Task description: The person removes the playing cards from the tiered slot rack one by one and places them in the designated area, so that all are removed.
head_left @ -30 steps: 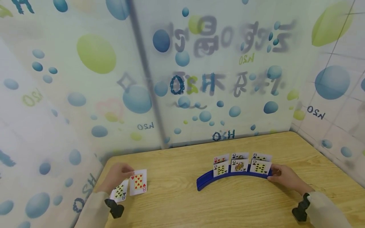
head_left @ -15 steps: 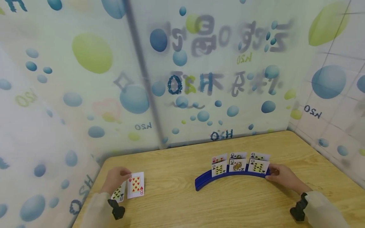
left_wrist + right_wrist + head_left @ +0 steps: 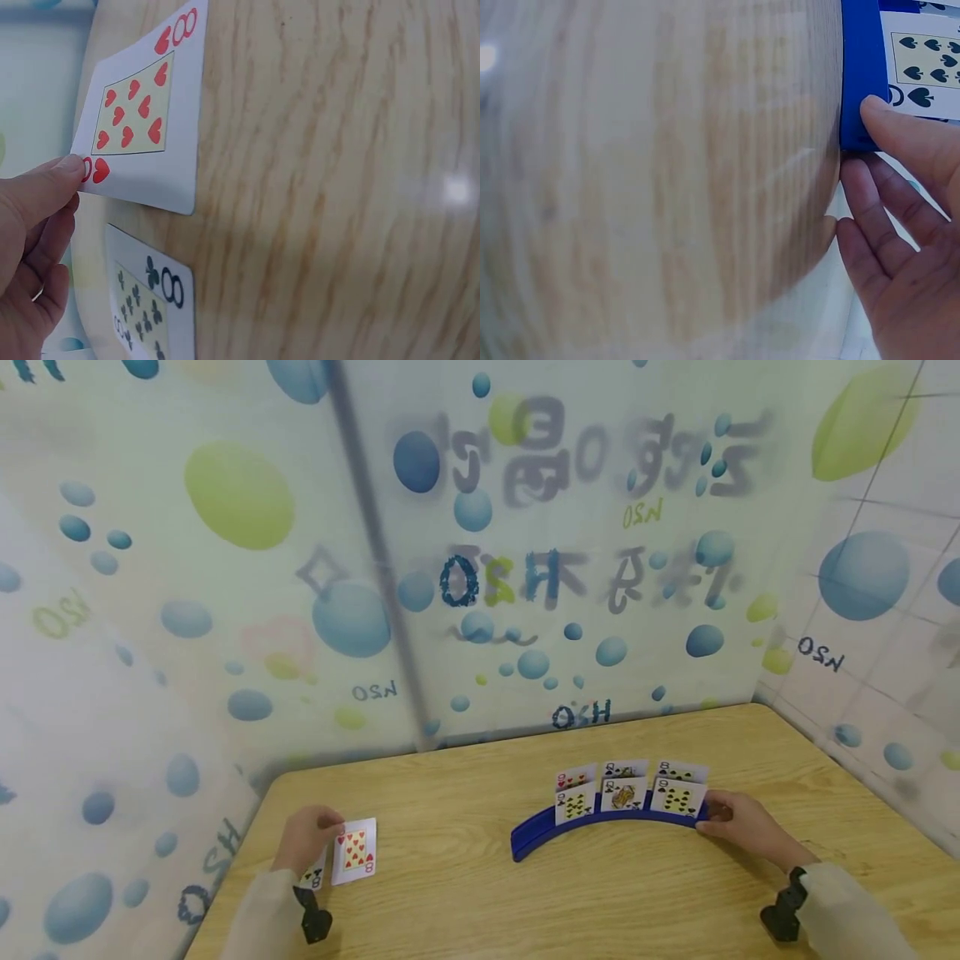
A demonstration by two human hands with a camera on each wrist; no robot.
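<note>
Slightly nearer the person than a second ago, the left hand (image 3: 306, 837) and the eight of hearts (image 3: 354, 853) have shifted together at the left of the table (image 3: 450, 902), while the right hand (image 3: 738, 827) stays at the right end of the blue rack (image 3: 534, 837). The left hand pinches the heart card by its far left corner, thumb on the face; whether the card lies flat or slightly raised, I cannot tell. Just left of it is the eight of clubs (image 3: 150, 300). The right hand grips the rack's end, thumb beside a spade card (image 3: 928, 60). The heart card should be light, thin and springy, probably slippery on its glossy face, so a gentle corner or edge hold suits it; hard squeezing could crease it. The rack looks like stiff, light plastic, apt to slide, so its end seems a good place to steady it.
</note>
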